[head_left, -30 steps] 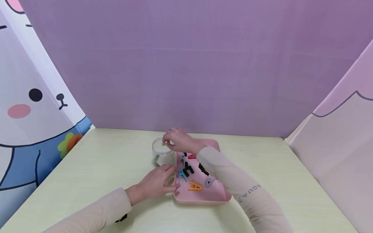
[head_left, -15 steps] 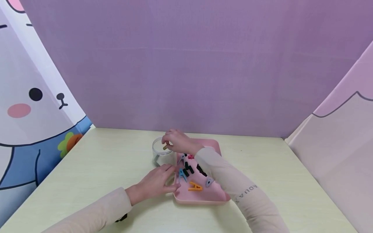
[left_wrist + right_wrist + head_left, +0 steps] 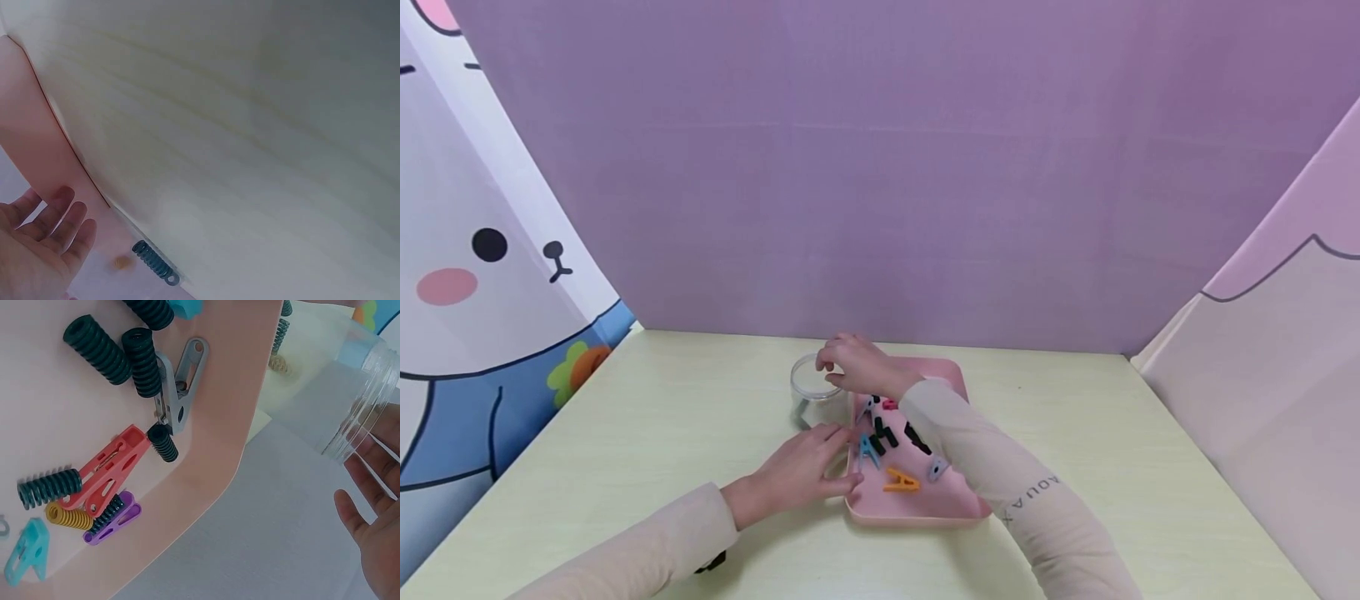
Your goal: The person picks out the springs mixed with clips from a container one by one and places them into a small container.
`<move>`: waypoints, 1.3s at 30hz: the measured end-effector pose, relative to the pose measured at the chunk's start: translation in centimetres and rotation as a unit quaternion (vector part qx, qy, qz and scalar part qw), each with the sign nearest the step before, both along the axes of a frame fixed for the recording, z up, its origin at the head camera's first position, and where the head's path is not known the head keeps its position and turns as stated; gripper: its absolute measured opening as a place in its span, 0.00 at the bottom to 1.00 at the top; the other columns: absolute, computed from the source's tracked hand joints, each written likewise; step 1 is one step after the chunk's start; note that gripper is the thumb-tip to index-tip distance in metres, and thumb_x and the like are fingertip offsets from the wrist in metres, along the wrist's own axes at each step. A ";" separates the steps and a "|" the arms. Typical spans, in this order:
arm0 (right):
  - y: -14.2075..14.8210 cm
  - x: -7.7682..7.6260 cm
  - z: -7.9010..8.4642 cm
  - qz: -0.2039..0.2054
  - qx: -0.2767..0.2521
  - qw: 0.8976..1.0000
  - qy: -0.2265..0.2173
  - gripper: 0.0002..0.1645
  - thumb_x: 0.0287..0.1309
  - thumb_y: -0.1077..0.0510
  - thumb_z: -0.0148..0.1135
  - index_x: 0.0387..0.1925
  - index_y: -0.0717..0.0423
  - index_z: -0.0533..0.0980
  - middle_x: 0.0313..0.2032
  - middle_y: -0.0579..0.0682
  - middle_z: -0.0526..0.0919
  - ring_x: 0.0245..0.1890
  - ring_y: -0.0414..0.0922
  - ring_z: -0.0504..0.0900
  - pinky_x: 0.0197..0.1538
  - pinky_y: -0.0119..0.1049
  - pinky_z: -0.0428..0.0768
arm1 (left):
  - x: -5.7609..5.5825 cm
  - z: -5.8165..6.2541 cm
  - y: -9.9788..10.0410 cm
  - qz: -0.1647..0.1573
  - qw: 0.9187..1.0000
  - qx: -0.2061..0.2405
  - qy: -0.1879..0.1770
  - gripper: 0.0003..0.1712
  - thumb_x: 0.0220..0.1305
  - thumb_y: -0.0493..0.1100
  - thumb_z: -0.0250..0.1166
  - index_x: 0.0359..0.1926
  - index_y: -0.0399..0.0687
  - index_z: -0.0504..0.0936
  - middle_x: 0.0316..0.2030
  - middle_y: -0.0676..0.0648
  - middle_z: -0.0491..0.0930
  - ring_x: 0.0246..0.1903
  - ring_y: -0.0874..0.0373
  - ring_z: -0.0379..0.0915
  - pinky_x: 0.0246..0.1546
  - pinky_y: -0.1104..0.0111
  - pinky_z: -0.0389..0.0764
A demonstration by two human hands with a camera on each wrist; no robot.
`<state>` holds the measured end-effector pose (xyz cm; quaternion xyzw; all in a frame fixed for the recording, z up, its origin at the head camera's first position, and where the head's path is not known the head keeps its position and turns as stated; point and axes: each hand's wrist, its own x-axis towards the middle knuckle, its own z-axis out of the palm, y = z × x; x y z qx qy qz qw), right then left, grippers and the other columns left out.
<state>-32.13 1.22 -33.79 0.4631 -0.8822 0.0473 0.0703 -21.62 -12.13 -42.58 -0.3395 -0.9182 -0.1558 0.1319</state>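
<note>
My right hand hovers at the mouth of a clear jar, with thumb and fingers apart and nothing between them. A yellow spring shows inside the jar beside dark green springs in the right wrist view; in the left wrist view the yellow spring is blurred. My left hand rests at the left rim of a pink tray, fingers extended. Inside the tray are an orange clothespin, a red clothespin, a grey clothespin and several green springs.
The jar stands against the tray's far left side on a pale wooden table. A purple curtain rises behind the table. Another yellow spring and a purple clothespin lie in the tray.
My right hand has let go of the yellow spring it held over the jar, and its fingers have parted. The left hand stays put.
</note>
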 end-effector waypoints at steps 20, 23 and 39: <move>1.3 0.1 0.5 0.015 -0.018 1.000 0.004 0.09 0.55 0.56 0.61 0.40 0.49 0.79 0.36 0.42 0.81 0.41 0.40 0.72 0.49 0.37 0.72 | 0.1 0.1 -0.1 0.008 1.000 -0.002 -0.030 0.29 0.56 0.62 0.57 0.49 0.47 0.75 0.44 0.50 0.76 0.42 0.61 0.73 0.42 0.66 0.78; 1.9 0.4 0.6 0.015 -0.022 1.000 -0.001 0.09 0.55 0.57 0.61 0.39 0.50 0.79 0.36 0.44 0.81 0.42 0.41 0.73 0.49 0.38 0.72 | 0.1 0.1 -0.1 0.008 1.000 -0.003 -0.029 0.29 0.56 0.63 0.57 0.50 0.47 0.74 0.43 0.51 0.76 0.41 0.61 0.73 0.42 0.66 0.78; 5.7 1.7 0.5 -0.002 -0.019 0.999 -0.036 0.11 0.54 0.59 0.62 0.41 0.51 0.79 0.39 0.45 0.82 0.42 0.41 0.72 0.50 0.37 0.73 | 0.0 -0.1 0.0 0.000 1.000 0.014 -0.006 0.27 0.54 0.61 0.60 0.48 0.49 0.75 0.41 0.52 0.77 0.40 0.62 0.73 0.41 0.67 0.78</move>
